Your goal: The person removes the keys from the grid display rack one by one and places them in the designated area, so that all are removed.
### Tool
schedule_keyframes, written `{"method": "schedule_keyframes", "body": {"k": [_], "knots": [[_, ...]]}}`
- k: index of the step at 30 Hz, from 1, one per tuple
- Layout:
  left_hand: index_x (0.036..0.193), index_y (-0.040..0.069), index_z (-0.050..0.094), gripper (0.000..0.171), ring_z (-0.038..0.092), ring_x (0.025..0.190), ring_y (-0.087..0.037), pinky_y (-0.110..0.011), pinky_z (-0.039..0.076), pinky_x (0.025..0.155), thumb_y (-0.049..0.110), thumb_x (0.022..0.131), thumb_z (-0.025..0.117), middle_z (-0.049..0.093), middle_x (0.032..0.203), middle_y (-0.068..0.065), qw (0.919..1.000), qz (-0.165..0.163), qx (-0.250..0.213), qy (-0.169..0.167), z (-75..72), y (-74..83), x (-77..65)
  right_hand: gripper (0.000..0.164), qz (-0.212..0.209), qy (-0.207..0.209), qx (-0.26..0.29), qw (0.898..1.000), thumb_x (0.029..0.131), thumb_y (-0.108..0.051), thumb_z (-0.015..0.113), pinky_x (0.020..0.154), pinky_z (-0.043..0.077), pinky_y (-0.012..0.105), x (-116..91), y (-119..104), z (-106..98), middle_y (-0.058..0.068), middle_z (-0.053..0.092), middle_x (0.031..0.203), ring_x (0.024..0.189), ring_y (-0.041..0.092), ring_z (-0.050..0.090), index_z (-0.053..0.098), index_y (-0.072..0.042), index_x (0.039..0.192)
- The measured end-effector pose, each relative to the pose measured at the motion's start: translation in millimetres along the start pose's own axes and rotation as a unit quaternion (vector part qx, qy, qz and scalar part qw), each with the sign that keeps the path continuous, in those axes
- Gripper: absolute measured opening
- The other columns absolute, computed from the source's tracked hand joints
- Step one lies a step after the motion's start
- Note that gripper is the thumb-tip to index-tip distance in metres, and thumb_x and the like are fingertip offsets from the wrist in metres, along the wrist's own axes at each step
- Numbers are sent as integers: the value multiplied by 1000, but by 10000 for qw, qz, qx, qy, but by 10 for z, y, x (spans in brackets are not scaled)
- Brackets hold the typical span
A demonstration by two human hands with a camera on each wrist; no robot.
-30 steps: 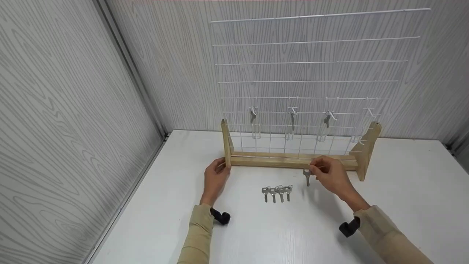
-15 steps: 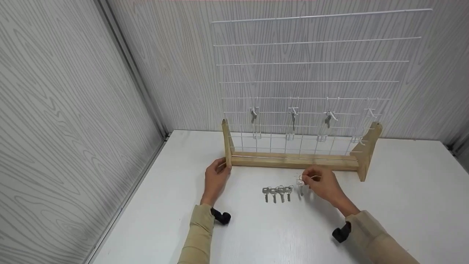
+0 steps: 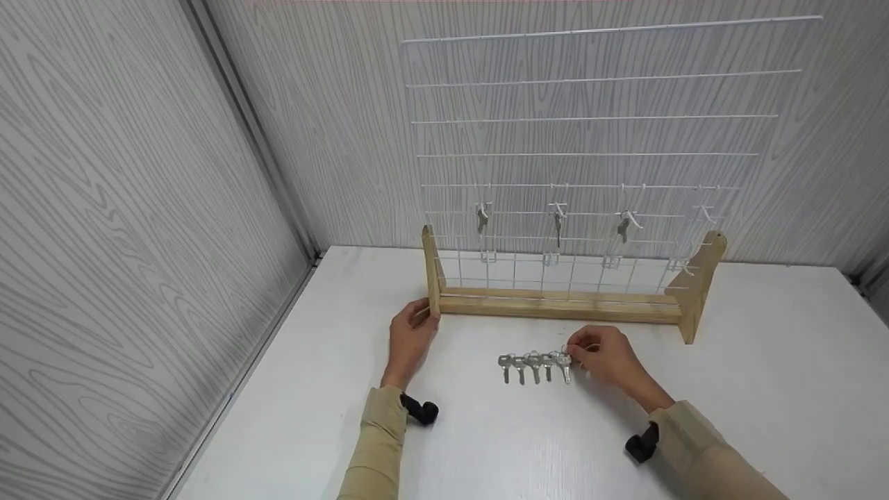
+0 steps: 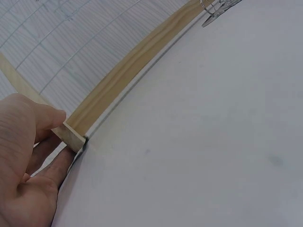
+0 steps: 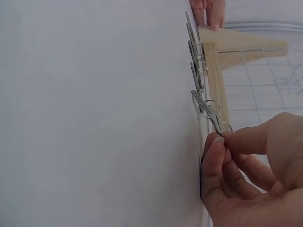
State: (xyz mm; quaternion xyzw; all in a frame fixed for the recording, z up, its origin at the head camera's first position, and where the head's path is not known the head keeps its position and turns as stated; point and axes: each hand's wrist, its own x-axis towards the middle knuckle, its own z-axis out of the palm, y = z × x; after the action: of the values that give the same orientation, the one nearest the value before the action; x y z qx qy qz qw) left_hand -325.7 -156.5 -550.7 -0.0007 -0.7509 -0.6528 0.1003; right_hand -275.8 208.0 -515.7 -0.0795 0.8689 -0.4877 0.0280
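My right hand (image 3: pixel 608 354) pinches a silver key (image 3: pixel 566 373) by its head end, between thumb and fingertips. In the right wrist view this key (image 5: pixel 209 112) slants with its blade tip at the white table surface. It is at the right end of a row of several similar keys (image 3: pixel 521 371) with small split rings, all blades toward the person. At the rack's left end, my left hand (image 3: pixel 410 340) grips the foot of the wooden end piece (image 3: pixel 431 274). The left wrist view has the thumb on one side of that end piece (image 4: pixel 73 137) and fingers on the other.
A white wire grid (image 3: pixel 583 154) rises from the rack's wooden base bar (image 3: pixel 555 306). Three keys hang on its upper hooks, among them the middle key (image 3: pixel 558 226). A hook (image 3: pixel 706 214) at the right carries no key. A wood-grain wall (image 3: pixel 125 208) stands at left.
My right hand has brought the key left and down from near the base bar to the right end of the row. The left hand stays at the rack's end.
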Motion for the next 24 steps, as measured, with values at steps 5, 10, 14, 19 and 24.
{"method": "schedule_keyframes", "body": {"k": [5, 10, 14, 19, 24], "knots": [[142, 4, 64, 40, 65, 135, -30, -36, 59, 108, 12, 103, 69, 66, 143, -18, 10000, -36, 39, 6, 3, -2, 4, 5, 120, 104, -76, 9998, 100, -6, 74, 59, 56, 24, -8, -10, 27, 10, 76, 90, 77, 16, 68, 75, -1, 98], [141, 4, 65, 39, 65, 135, -30, -37, 59, 108, 12, 103, 69, 66, 143, -18, 10000, -68, 1, 6, 2, -3, 3, 5, 78, 173, -220, 9996, 99, -5, 74, 57, 52, 23, -9, 2, 44, 7, 75, 85, 73, 15, 65, 76, -2, 96], [140, 3, 66, 38, 65, 135, -32, -39, 59, 109, 9, 103, 68, 67, 142, -20, 10000, -1, -65, -5, 1, 2, 3, 6, 29, 218, -296, 9993, 99, -5, 73, 57, 51, 23, -1, 15, 51, 6, 75, 84, 74, 15, 65, 77, -2, 95], [140, 1, 65, 38, 65, 135, -35, -41, 58, 109, 7, 102, 68, 66, 142, -22, 9999, 47, -156, 7, 3, 11, -4, 5, -38, 243, -358, 9991, 98, -4, 74, 59, 52, 22, 2, 19, 51, 5, 76, 85, 76, 15, 65, 77, -2, 94], [141, 0, 64, 40, 64, 135, -36, -43, 58, 110, 7, 102, 68, 66, 143, -24, 9998, 14, -181, 33, 7, 3, -2, 4, -54, 264, -351, 9990, 97, -4, 75, 60, 52, 22, 1, 12, 38, 6, 77, 87, 77, 15, 66, 77, -2, 95]]}}
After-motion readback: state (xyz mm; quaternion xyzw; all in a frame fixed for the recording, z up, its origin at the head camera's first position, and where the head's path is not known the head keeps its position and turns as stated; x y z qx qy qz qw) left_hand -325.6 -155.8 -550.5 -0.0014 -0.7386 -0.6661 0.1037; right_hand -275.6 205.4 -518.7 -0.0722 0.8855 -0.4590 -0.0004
